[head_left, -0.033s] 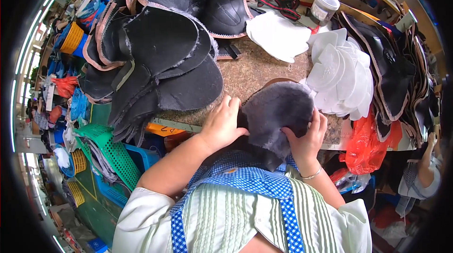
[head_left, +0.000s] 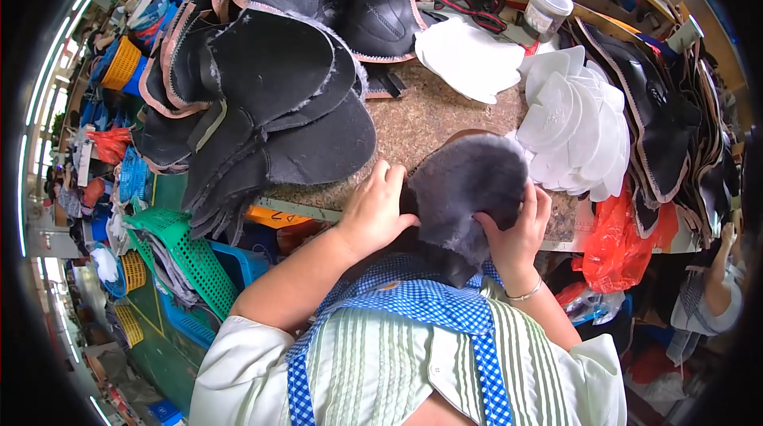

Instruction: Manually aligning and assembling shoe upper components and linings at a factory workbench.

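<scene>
A black shoe upper (head_left: 469, 187) with grey-black fleece lining is held at the front edge of the table, fleece side up. My left hand (head_left: 380, 202) grips its left edge, thumb toward the dark folded part. On the opposite edge is my right hand (head_left: 518, 229), its thumb pressed on the fleece and its fingers curled round the outside. The upper's lower end hangs against my checked apron. Beyond it lie white shaped pieces (head_left: 469, 56) and, to the right, a fanned stack of translucent white pieces (head_left: 576, 124).
Piled black fleece-lined uppers (head_left: 274, 68) cover the table's left side. More uppers (head_left: 644, 108) stand at the right, above a red plastic bag (head_left: 616, 247). A white tub (head_left: 547, 11) is at the back. Green baskets (head_left: 187, 255) stand at the lower left; another person (head_left: 711, 291) is far right.
</scene>
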`<action>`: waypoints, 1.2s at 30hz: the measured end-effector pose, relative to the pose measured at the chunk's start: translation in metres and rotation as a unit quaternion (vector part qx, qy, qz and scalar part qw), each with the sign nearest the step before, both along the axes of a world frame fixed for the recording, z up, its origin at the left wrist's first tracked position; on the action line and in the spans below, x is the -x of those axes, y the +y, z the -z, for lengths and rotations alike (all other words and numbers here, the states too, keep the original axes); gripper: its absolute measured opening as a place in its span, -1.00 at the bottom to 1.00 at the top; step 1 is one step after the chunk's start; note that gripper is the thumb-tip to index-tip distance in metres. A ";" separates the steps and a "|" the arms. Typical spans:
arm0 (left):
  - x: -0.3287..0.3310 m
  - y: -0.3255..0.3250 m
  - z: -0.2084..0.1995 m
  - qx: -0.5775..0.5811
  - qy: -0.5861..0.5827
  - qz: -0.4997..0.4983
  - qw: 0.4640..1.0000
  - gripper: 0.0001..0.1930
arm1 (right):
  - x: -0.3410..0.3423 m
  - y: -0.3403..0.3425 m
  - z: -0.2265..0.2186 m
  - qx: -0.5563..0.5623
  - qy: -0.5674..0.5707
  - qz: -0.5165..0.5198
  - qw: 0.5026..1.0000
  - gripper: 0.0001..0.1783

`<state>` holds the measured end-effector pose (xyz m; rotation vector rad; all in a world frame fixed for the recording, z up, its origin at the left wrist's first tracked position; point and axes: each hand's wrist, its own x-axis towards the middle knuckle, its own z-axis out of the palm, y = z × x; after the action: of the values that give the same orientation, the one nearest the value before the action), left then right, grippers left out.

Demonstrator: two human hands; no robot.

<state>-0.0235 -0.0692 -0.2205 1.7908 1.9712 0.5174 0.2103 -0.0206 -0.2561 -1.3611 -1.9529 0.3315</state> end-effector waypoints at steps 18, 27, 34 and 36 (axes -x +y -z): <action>-0.003 -0.008 0.007 -0.037 -0.174 -0.015 0.984 -0.41 | -0.003 0.022 -0.002 0.047 0.045 -0.230 0.971 -0.60; -0.031 -0.063 0.017 -0.343 0.167 0.150 0.912 -0.93 | 0.000 0.044 -0.009 0.133 0.060 -0.243 0.959 -0.92; -0.017 -0.051 0.011 -0.022 0.021 -0.057 0.998 -0.42 | 0.013 0.048 0.004 0.016 -0.041 -0.158 0.986 -0.57; -0.005 -0.050 0.023 -0.012 0.000 -0.071 0.997 -0.49 | 0.016 0.049 0.011 0.017 -0.067 -0.111 0.991 -0.52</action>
<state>-0.0184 -0.1191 -0.2432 1.6717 2.1110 0.5879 0.1945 0.0287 -0.2675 -1.2151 -2.2261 0.3881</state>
